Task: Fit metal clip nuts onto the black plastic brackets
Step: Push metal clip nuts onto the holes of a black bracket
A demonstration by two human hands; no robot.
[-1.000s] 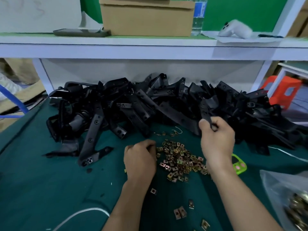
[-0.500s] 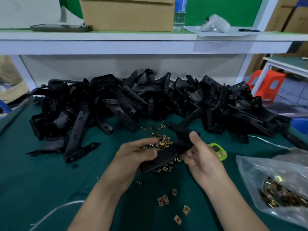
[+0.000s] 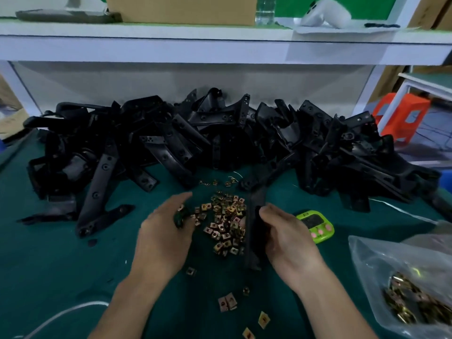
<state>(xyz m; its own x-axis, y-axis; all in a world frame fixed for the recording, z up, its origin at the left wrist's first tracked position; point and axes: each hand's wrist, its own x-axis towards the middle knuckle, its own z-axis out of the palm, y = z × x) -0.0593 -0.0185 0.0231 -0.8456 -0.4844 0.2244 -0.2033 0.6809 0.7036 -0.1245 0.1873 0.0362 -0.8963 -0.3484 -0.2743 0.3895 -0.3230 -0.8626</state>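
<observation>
From the head view, our right hand (image 3: 291,241) now grips one black plastic bracket (image 3: 254,231) alone, turned upright beside the clip nuts (image 3: 226,222) on the green table (image 3: 49,265). Our left hand (image 3: 163,238) has let go, fingers (image 3: 182,199) loosely curled near the nuts; whether they pinch one we cannot tell.

Brackets (image 3: 176,140) matt black plastic; clip nuts (image 3: 226,221) shiny brassy metal; table cover (image 3: 49,265) green cloth.

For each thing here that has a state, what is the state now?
Right hand: holding a black bracket upright.
Left hand: beside the clip nut pile, fingers curled.
Bracket heap: piled, untouched.
Plastic bag: lying flat, holds nuts.
Green timer: flat, display unreadable.
</observation>
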